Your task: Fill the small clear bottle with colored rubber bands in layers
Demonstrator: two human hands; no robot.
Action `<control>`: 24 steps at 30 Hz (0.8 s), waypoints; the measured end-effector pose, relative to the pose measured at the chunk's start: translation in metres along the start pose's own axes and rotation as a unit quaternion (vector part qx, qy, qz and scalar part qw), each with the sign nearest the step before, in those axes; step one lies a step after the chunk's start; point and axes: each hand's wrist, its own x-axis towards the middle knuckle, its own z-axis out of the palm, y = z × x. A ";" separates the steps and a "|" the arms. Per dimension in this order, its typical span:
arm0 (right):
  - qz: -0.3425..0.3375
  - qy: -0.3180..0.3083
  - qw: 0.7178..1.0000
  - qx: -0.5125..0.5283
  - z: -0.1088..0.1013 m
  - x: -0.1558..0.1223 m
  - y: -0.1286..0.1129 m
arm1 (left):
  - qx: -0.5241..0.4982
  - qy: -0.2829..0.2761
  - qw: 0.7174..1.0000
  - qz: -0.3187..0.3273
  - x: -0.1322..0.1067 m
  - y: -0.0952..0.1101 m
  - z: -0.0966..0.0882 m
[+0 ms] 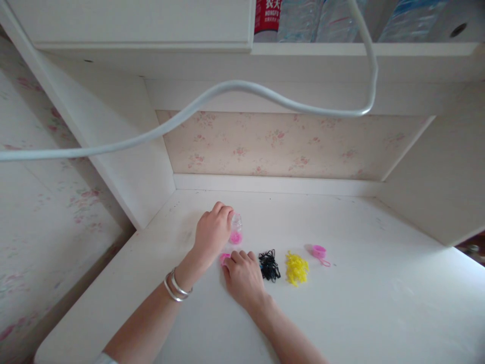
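My left hand [212,231], with silver bangles on its wrist, is closed around a small clear bottle with a pink base [236,228] that stands on the white desk [379,303]. Just in front of it, my right hand [242,273] rests knuckles-up with fingers curled over some pink bits [224,258]; what they pinch is hidden. To the right of that hand lie a pile of small black rubber bands [269,265], then a pile of yellow ones [296,268], then a pink lid with a strap [319,251].
A white cable [235,87] hangs across the alcove above the desk. Floral wallpaper backs the alcove. An upper shelf [364,49] carries plastic bottles, one with a red label [267,16]. The desk's left edge drops to a gap beside the wall.
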 end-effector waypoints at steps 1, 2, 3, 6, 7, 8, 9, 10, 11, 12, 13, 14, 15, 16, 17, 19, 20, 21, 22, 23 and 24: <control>-0.002 0.002 1.000 -0.001 0.000 -0.001 0.000 | 0.013 -0.007 1.000 0.000 0.000 0.000 0.001; -0.003 0.005 1.000 -0.001 -0.001 -0.001 0.001 | 0.022 -0.014 1.000 0.001 0.001 0.000 0.002; -0.003 0.007 1.000 -0.001 -0.001 -0.002 0.001 | 0.027 -0.021 0.999 0.003 0.000 -0.001 0.003; -0.003 0.009 1.000 -0.001 -0.003 -0.004 0.002 | 0.030 -0.041 0.999 0.003 -0.001 -0.001 0.006; -0.003 0.007 1.000 -0.001 -0.004 -0.005 0.003 | 0.029 -0.047 0.998 0.003 -0.001 -0.001 0.006; -0.003 0.005 1.000 -0.002 -0.004 -0.005 0.003 | 0.027 -0.052 0.998 0.003 -0.001 -0.001 0.007; -0.003 0.002 1.000 -0.003 -0.004 -0.005 0.004 | 0.024 -0.056 0.998 0.004 -0.002 -0.001 0.007; -0.004 0.000 1.000 -0.003 -0.003 -0.005 0.004 | 0.019 -0.058 0.998 0.005 -0.002 -0.002 0.007; -0.006 -0.002 1.000 -0.004 -0.003 -0.005 0.005 | 0.014 -0.059 0.998 0.007 -0.002 -0.002 0.007; -0.008 -0.003 1.000 -0.005 -0.002 -0.005 0.005 | 0.007 -0.058 0.998 0.007 -0.002 -0.002 0.007; -0.011 -0.005 1.000 -0.007 -0.002 -0.005 0.005 | -0.001 -0.054 0.998 0.006 -0.003 -0.003 0.006; -0.013 -0.006 1.000 -0.009 -0.001 -0.005 0.006 | -0.010 -0.048 0.999 0.005 -0.004 -0.004 0.005; -0.015 -0.007 1.000 -0.011 0.000 -0.005 0.006 | -0.020 -0.039 0.999 0.003 -0.005 -0.005 0.004; -0.016 -0.008 1.000 -0.012 0.000 -0.005 0.006 | -0.031 -0.027 0.999 0.000 -0.007 -0.007 0.002; -0.018 -0.009 1.000 -0.012 0.000 -0.005 0.006 | -0.043 -0.014 0.999 -0.004 -0.010 -0.008 0.001; -0.018 -0.008 1.000 -0.010 -0.002 -0.005 0.006 | -0.069 0.006 0.998 -0.011 -0.018 -0.013 -0.002; -0.016 -0.006 1.000 -0.006 -0.003 -0.005 0.005 | -0.084 0.012 0.996 -0.014 -0.023 -0.015 -0.002; -0.013 -0.002 1.000 0.000 -0.004 -0.006 0.005 | -0.099 0.014 0.995 -0.014 -0.029 -0.018 -0.002; -0.009 0.004 1.000 0.008 -0.006 -0.006 0.005 | -0.114 0.013 0.993 -0.014 -0.036 -0.021 -0.001; -0.003 0.011 1.000 0.016 -0.008 -0.006 0.006 | -0.127 0.009 0.992 -0.015 -0.042 -0.024 0.001; 0.004 0.019 1.000 0.025 -0.009 -0.005 0.006 | -0.137 0.003 0.990 -0.016 -0.049 -0.027 0.004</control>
